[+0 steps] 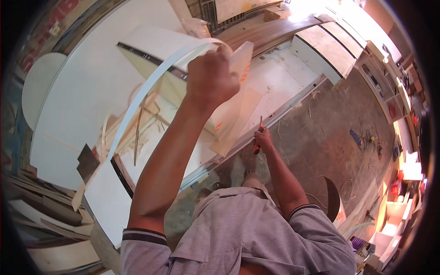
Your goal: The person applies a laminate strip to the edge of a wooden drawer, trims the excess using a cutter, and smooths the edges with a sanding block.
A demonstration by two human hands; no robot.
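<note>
My left hand, closed and raised over the white worktop, grips a long pale edging strip. The strip arches from the hand down to the left side of the worktop, and its upper end curls over my fingers. Lower and to the right, my right hand is wrapped round a red-and-black hand tool with a thin metal tip pointing up. Its exact kind is unclear. Beneath my left hand a pale board with orange marks leans over the worktop's near edge. A white box-like panel piece with a dark edge stands behind my left forearm.
The white worktop has a metal-edged front rail. Offcuts pile up at the lower left. A pale cabinet stands at the far right. Cables and tools lie on the concrete floor, with shelves along the right.
</note>
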